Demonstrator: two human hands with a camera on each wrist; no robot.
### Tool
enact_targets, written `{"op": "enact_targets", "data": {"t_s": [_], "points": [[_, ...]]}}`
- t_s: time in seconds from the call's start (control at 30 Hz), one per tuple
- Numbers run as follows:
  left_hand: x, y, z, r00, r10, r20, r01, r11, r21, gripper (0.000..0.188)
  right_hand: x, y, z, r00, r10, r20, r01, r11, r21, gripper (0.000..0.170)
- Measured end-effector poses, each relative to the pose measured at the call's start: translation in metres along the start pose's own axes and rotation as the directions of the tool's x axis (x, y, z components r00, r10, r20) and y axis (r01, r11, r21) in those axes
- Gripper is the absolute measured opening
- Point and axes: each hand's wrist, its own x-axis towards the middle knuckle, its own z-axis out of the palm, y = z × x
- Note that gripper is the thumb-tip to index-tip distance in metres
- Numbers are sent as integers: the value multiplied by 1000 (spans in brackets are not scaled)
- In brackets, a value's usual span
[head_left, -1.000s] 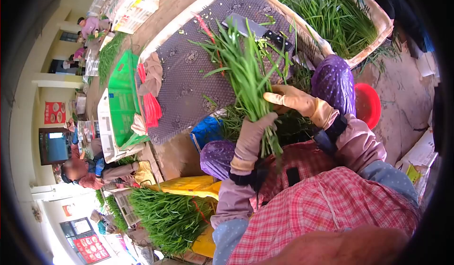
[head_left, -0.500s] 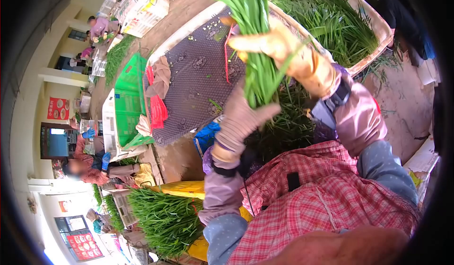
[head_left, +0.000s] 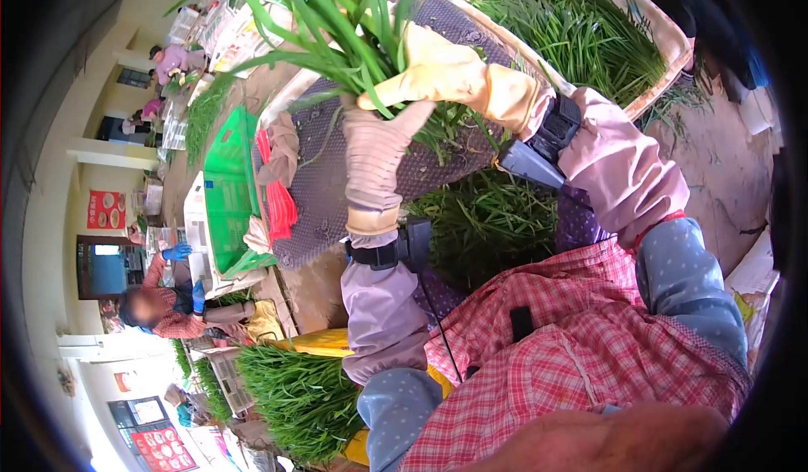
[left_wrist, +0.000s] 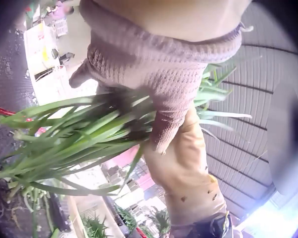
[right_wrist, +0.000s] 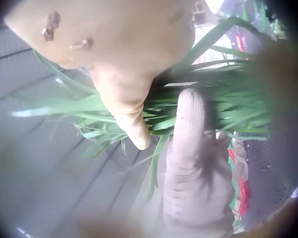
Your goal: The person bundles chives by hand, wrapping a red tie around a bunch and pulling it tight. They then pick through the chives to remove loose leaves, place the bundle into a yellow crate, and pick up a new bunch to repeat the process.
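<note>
A bunch of long flat green leaves (head_left: 337,30), like garlic chives, is held up over the near part of the work surface. My left hand (head_left: 374,160), in a knitted pale glove, grips it from below with the thumb out to the side. In a cream rubber glove, my right hand (head_left: 446,72) holds the same bunch just above. The left wrist view shows the leaves (left_wrist: 84,134) spreading past the knitted fingers. Both thumbs lie along the bunch in the right wrist view, the knitted thumb (right_wrist: 189,114) close to the cream one (right_wrist: 134,126).
Below the hands lies a surface covered in patterned purple-grey cloth (head_left: 324,190). Red strips (head_left: 278,207) hang at its left edge by a green crate (head_left: 227,177). A pale crate (head_left: 665,72) of leaves stands at upper right; more leaves (head_left: 497,228) lie near my knees. Another person (head_left: 168,291) sits at left.
Both hands have raised the bunch from near my lap, up and away and then leftward. Its leaf ends now spread out toward the upper left, and the knife seen earlier is hidden.
</note>
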Motion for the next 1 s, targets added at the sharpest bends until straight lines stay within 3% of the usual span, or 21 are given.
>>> {"op": "enact_targets", "data": {"t_s": [0.07, 0.1, 0.13, 0.2, 0.23, 0.3, 0.33, 0.37, 0.4, 0.47, 0.53, 0.57, 0.6, 0.67, 0.7, 0.73, 0.8, 0.87, 0.93, 1.0], "points": [[19, -19, -17, 998, 49, 45, -56, 980, 189, 65, 9, -33, -15, 993, 30, 111, -20, 996, -90, 70], [13, -6, -10, 994, 1, 108, -25, 975, 223, 56, 12, -29, -12, 988, -53, 144, 86, 970, -226, 67], [7, 9, -3, 984, -47, 171, 1, 966, 260, 48, 22, -32, -6, 964, -47, 261, 117, 960, -256, 71], [7, -22, -18, 991, 91, 97, -126, 873, 470, 38, 28, -25, 15, 953, -143, 267, 268, 813, -517, 79], [9, -42, -27, 983, 167, 75, -180, 804, 567, 35, 26, -28, 14, 954, -146, 261, 266, 812, -519, 79], [12, -73, -41, 945, 322, 54, -255, 626, 737, 33, 17, -34, 8, 960, -233, 154, 264, 939, -223, 87], [12, -49, -36, 959, 276, -68, -174, 758, 629, 32, 11, -30, 4, 958, -239, 157, 270, 937, -222, 87], [2, -24, -28, 966, 108, -237, -36, 957, 288, 31, -1, -21, -1, 966, -204, 157, 237, 942, -238, 90], [-2, 3, -23, 945, -34, -327, 31, 999, -14, 30, -14, -10, -4, 974, -167, 154, 202, 947, -249, 93], [-5, 34, -34, 943, -169, -286, 74, 946, -314, 31, -48, 23, 4, 913, 188, 361, 19, 867, -498, 74], [-5, 57, -41, 919, -240, -313, 104, 914, -393, 30, -78, 49, 11, 875, 288, 390, -51, 855, -516, 52], [-6, 64, -48, 885, -311, -346, 119, 871, -477, 29, -92, 51, 16, 901, 236, 363, -36, 877, -480, 44], [-8, 62, -58, 878, -313, -363, 119, 876, -468, 29, -108, 50, 23, 923, 186, 337, -21, 899, -438, 37], [-9, 52, -88, 889, -350, -297, 121, 804, -582, 27, -126, 43, 27, 910, 232, 342, -87, 917, -390, 34], [-12, 47, -106, 884, -348, -312, 119, 814, -569, 27, -135, 43, 29, 921, 205, 331, -51, 906, -420, 32], [-13, 44, -122, 902, -338, -267, 105, 773, -626, 26, -149, 47, 32, 977, 59, 207, 32, 912, -409, 32], [-18, 42, -139, 919, -319, -231, 84, 733, -675, 25, -170, 44, 32, 956, 144, 255, -9, 884, -467, 33], [-27, 48, -145, 840, -405, -361, 101, 771, -629, 24, -196, 49, 40, 905, 235, 354, 2, 831, -556, 34], [-30, 51, -145, 825, -398, -401, 91, 794, -601, 23, -217, 64, 41, 871, 287, 398, 25, 784, -620, 35], [-35, 53, -147, 804, -398, -441, 83, 810, -581, 23, -229, 76, 38, 775, 475, 416, -6, 665, -747, 38]]}}
